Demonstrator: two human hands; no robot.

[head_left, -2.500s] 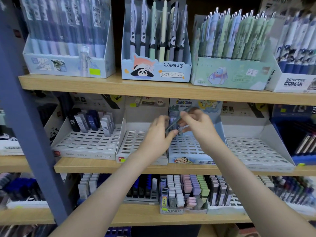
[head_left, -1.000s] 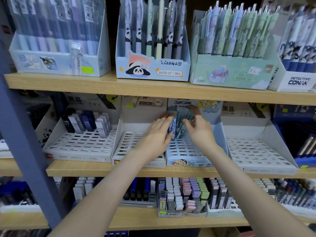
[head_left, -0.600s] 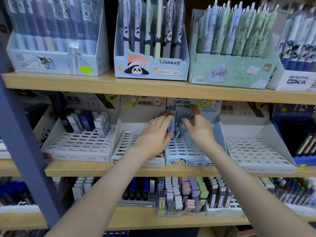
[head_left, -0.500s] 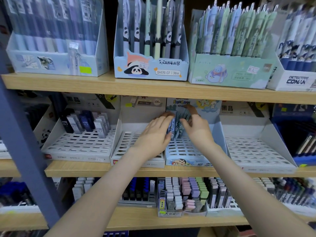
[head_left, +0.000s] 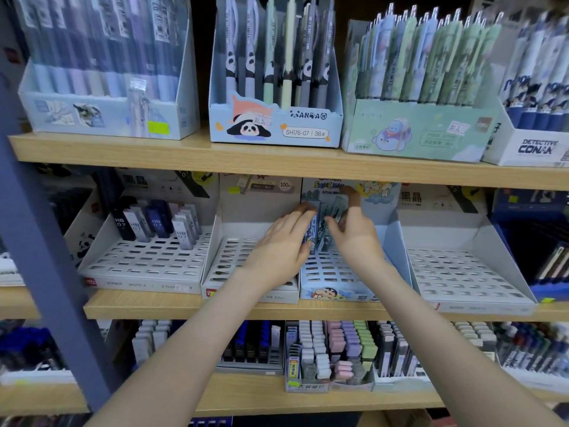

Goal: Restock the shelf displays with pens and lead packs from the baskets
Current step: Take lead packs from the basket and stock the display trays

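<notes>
Both hands reach into the middle shelf [head_left: 184, 306] of a shop rack. It has wooden boards and a blue post [head_left: 40, 241] on its left side. On the top shelf [head_left: 184, 152], boxes full of pens [head_left: 425, 57] stand in a row, and one is a panda box [head_left: 274, 124]. The middle shelf holds trays with holes, set side by side along its front edge. A white tray [head_left: 147, 263] near the left end holds dark HB packs [head_left: 154, 223] at its back.

A small bunch of lead packs [head_left: 320, 229] stands at the back of the blue tray [head_left: 332, 272], near the middle of the shelf. The packs sit right between the two hands.

The left hand [head_left: 277, 251] lies with straight fingers flat against the left side of the packs. The right hand [head_left: 354, 238] pinches them from the right. Its thumb is in front and one finger sticks up behind them.
</notes>
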